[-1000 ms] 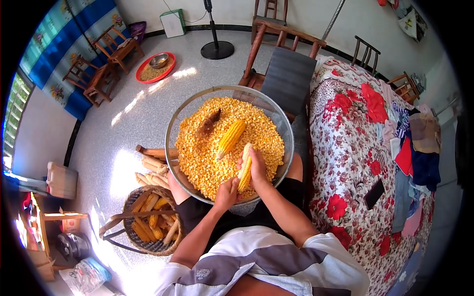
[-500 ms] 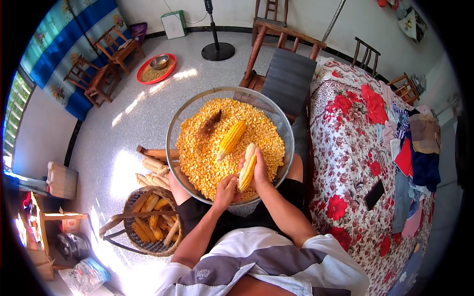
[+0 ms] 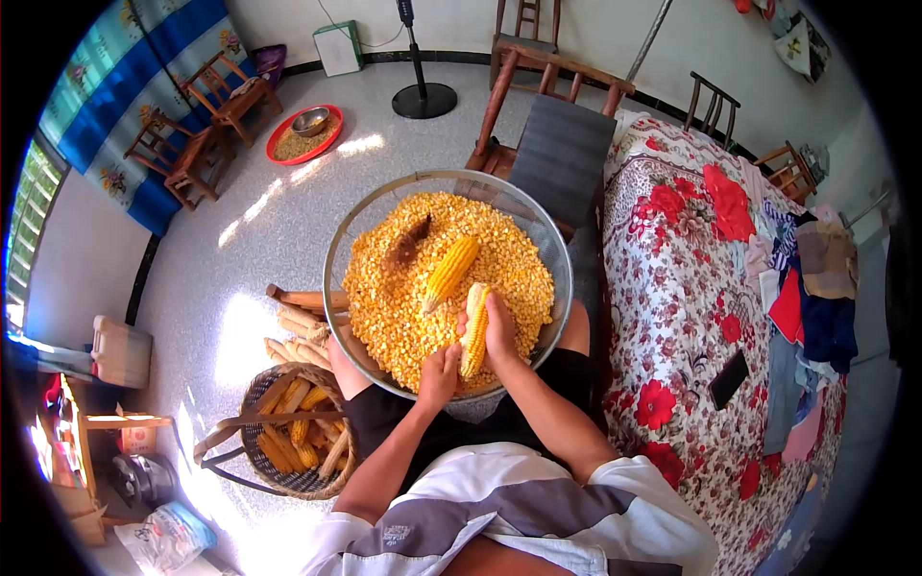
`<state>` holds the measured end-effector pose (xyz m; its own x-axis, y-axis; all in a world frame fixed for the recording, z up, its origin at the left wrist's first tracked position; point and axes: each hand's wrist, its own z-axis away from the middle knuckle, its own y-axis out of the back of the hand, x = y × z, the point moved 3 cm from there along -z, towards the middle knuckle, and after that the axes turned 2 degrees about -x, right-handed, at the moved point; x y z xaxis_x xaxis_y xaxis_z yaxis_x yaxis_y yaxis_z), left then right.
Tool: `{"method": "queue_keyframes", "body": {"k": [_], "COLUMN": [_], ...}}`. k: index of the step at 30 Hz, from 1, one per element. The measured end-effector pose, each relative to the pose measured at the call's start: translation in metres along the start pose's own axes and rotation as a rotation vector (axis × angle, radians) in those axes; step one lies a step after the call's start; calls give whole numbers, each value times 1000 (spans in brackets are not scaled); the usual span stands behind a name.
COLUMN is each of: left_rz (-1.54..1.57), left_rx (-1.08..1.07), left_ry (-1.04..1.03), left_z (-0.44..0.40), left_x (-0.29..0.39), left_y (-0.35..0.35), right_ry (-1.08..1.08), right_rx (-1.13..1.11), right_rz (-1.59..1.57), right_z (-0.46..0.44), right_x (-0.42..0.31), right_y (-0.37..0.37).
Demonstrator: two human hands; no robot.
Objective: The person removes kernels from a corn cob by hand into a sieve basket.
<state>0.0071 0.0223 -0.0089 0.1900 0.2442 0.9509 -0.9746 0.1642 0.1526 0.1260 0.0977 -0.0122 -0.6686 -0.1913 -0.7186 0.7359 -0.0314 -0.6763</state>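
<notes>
A round metal-rimmed sieve full of loose yellow kernels rests over my lap. My right hand is wrapped round a partly stripped corn cob, upright and pale along its upper left side. Against the lower left side of that cob, my left hand is closed, its fingertips partly hidden. A full yellow cob lies on the kernels just above my hands. Brown corn silk lies on the kernels further up and left.
A wicker basket of cobs stands on the floor at lower left, with bare cobs above it. To the right is a bed with a flowered cover. A wooden chair, a fan stand and a red tray stand beyond.
The held cob and my right hand shifted up and right, then back down and left. Both hands stay on the cob.
</notes>
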Motion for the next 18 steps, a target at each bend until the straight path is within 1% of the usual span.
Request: {"method": "queue_keyframes", "body": {"k": [1,2,5,6,7,8,9,10,11,12,13,15,17,18], "left_rz": [24,48,74,72,129,187,188,116,45,45,85,125,98,98], "left_rx": [48,96,98,98,95,91,91,46,2,2,0,-2,32,33], "left_ry": [22,44,24,25,66,107,106,99,93,93,111,130,45,45], "left_z": [1,2,0,-1,-3,-4,-5,-5,-5,-4,-3,-3,-5,-3], "left_x": [7,11,6,3,-1,-4,0,5,8,9,9,3,-10,-4], "left_y": [2,3,3,4,4,4,4,2,1,1,1,1,1,1], "right_ry": [-62,-64,-55,-25,6,8,-8,-25,-26,12,51,55,57,18], "right_rx": [-24,-22,-12,37,86,86,45,4,4,-7,-18,-36,-57,-77], "right_rz": [-13,-13,-41,-42,-42,-41,44,128,129,127,125,136,148,138], "right_z": [1,1,3,5,5,4,4,4,4,5,7,9,9,8], "right_x": [3,4,1,-2,-5,-4,-3,-1,1,1,-1,-5,-6,-3], "right_y": [1,2,-9,-13,-14,-11,-9,-7,-6,-10,-13,-16,-14,-12]}}
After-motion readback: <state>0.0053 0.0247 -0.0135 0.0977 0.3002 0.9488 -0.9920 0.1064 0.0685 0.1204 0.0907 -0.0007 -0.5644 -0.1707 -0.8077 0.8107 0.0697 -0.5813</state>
